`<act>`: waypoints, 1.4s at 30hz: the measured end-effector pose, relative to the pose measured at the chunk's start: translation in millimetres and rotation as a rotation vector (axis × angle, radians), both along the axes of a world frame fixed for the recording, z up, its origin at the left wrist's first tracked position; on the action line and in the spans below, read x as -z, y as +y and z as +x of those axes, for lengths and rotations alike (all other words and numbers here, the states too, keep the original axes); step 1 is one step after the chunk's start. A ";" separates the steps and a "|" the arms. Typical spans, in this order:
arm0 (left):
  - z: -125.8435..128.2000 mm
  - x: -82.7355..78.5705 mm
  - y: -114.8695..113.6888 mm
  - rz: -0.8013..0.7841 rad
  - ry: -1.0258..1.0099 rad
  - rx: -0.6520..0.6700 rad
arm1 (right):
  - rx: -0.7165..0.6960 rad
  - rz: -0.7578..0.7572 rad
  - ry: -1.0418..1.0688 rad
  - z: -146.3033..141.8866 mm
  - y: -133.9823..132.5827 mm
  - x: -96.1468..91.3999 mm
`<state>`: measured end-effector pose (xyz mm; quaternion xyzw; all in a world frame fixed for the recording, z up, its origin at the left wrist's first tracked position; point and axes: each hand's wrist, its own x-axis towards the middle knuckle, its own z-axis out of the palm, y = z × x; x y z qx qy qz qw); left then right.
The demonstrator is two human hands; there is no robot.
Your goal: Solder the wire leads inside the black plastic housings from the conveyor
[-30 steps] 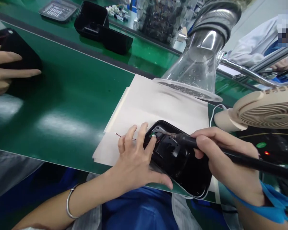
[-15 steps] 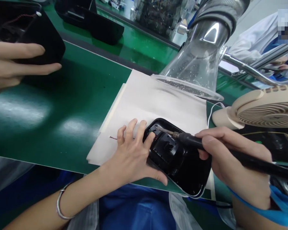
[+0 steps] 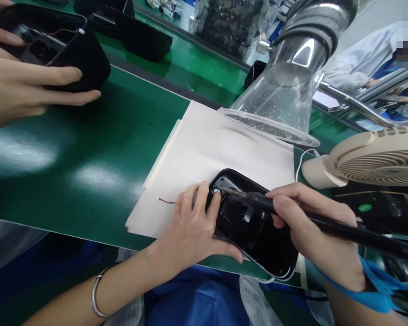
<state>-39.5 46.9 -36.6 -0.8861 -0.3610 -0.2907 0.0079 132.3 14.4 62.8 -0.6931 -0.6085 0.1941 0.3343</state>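
Observation:
A black plastic housing [image 3: 270, 246] lies open side up, slanting across white paper [image 3: 197, 140] at the near edge of the bench. My left hand [image 3: 193, 226] steadies it, thumb along the near rim and a fingertip pressing a small round part [image 3: 216, 191] inside the upper left end. From beneath those fingers a thin dark red wire [image 3: 166, 201] runs out onto the paper. In my right hand [image 3: 313, 226] is a soldering iron [image 3: 260, 202], gripped like a pen. Its tip reaches into the housing close to the small part; whether they touch I cannot tell.
A clear fume hood [image 3: 279, 99] hangs beyond the paper. To the right stands a beige fan [image 3: 377, 158] with a white cable. At upper left a co-worker's hands [image 3: 30, 86] hold another black housing [image 3: 91, 59]. Black parts [image 3: 143, 38] stand behind.
My left fingers have drawn closer together, and the small round part now shows at the fingertip. My right hand has shifted slightly left with the iron. The co-worker's housing has moved right.

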 end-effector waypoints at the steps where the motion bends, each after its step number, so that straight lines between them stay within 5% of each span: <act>1: -0.2 0.0 0.0 -0.001 -0.001 0.000 | -0.007 -0.005 -0.009 0.0 0.3 0.1; 20: 0.2 -0.2 0.0 0.008 -0.010 -0.001 | -0.298 0.001 -0.229 12.7 19.0 -11.3; 42: 0.8 -1.6 1.1 0.014 0.016 -0.003 | -0.270 -0.073 -0.136 21.0 19.3 -5.2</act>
